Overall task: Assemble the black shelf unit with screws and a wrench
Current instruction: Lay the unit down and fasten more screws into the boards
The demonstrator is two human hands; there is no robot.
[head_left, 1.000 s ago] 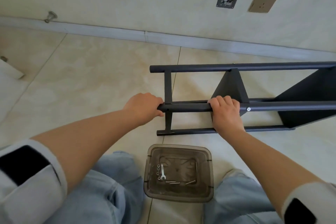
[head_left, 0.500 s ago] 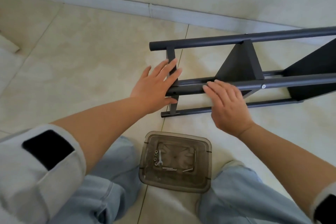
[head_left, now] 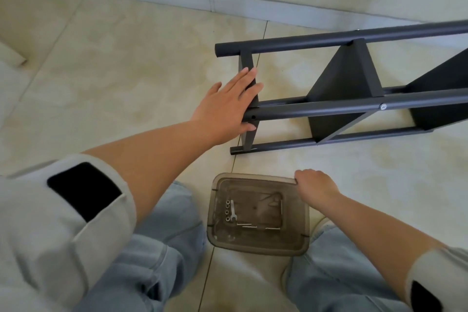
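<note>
The black shelf unit (head_left: 342,109) lies on its side on the tiled floor, its tubes running out to the right. My left hand (head_left: 228,104) presses flat with straight fingers against the unit's left end, over the upright bar and the middle tube. My right hand (head_left: 312,186) grips the far right corner of the smoky plastic box (head_left: 258,248) between my knees. Inside the box lie a small silver wrench (head_left: 233,210), a few nuts (head_left: 227,210) in a row and several long screws (head_left: 249,225).
A grey baseboard (head_left: 210,0) and the wall run along the back, close behind the shelf unit. My knees in light jeans (head_left: 162,248) flank the box. A pale object (head_left: 10,56) lies at the far left.
My right hand has left the middle tube and come down to the box corner. My left hand stays flat on the unit's end. The view has tilted lower.
</note>
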